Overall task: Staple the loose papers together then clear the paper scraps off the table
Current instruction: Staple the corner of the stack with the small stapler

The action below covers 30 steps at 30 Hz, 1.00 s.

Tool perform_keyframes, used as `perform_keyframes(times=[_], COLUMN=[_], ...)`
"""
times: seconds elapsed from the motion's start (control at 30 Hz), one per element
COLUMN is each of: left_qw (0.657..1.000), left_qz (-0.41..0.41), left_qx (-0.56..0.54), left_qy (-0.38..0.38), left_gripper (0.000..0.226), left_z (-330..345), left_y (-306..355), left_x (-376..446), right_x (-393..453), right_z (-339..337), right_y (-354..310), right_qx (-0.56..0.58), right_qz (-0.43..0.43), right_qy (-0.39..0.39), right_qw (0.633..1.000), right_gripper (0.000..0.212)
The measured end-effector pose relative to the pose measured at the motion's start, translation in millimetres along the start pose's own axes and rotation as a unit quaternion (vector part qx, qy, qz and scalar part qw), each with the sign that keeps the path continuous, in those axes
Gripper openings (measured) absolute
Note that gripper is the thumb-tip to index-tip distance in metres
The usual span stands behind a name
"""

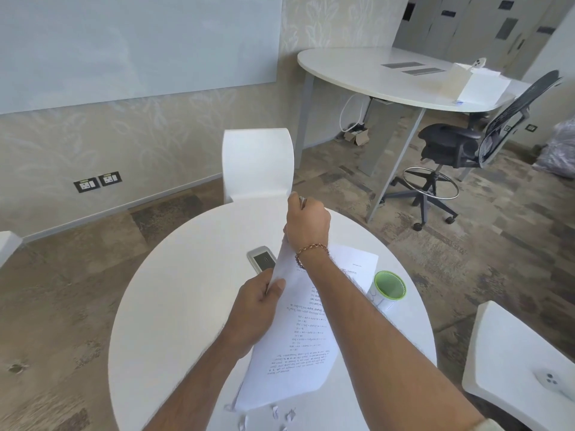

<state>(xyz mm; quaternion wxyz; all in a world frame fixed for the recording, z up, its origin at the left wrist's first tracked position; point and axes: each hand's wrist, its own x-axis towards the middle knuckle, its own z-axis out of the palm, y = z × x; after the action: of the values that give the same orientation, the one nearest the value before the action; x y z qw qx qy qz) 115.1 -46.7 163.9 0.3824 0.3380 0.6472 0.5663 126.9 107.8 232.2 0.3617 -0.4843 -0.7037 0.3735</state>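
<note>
Printed white papers (298, 343) are lifted above the round white table (174, 306), tilted up toward the far side. My left hand (258, 309) pinches their left edge between thumb and fingers. My right hand (306, 223) grips the far top corner, and a metal stapler (302, 201) shows at its fingers. Another printed sheet (357, 262) lies flat under my right forearm. Small paper scraps (277, 416) lie scattered at the table's near edge.
A phone (262, 259) lies on the table beyond my left hand. A green-rimmed cup (389, 289) stands at the right. White chairs stand at the far side (258, 163) and at the right (522, 362). A second table and an office chair (457, 150) stand behind.
</note>
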Motion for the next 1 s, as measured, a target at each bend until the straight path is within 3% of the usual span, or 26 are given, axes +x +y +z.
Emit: perform_keyframes(times=[0.37, 0.53, 0.8, 1.0], left_qw=[1.000, 1.000, 0.998, 0.995], left_qz=[0.010, -0.008, -0.046, -0.066], left_qx=[0.018, -0.007, -0.052, -0.046], left_qy=[0.001, -0.008, 0.009, 0.055], left_gripper=[0.033, 0.027, 0.025, 0.026], left_z=[1.8, -0.5, -3.7, -18.4], left_y=[-4.0, -2.9, -8.7, -13.5], left_x=[5.4, 6.1, 7.6, 8.1], right_x=[-3.1, 4.9, 23.3, 47.2], right_z=[0.4, -0.2, -20.8, -35.0], right_y=[0.9, 7.1, 9.6, 40.2], right_qx=[0.036, 0.083, 0.133, 0.276], right_qz=[-0.015, 0.072, 0.144, 0.234], right_qy=[0.039, -0.004, -0.016, -0.009], right_qw=[0.998, 0.994, 0.980, 0.932], right_gripper=[0.048, 0.058, 0.051, 0.035])
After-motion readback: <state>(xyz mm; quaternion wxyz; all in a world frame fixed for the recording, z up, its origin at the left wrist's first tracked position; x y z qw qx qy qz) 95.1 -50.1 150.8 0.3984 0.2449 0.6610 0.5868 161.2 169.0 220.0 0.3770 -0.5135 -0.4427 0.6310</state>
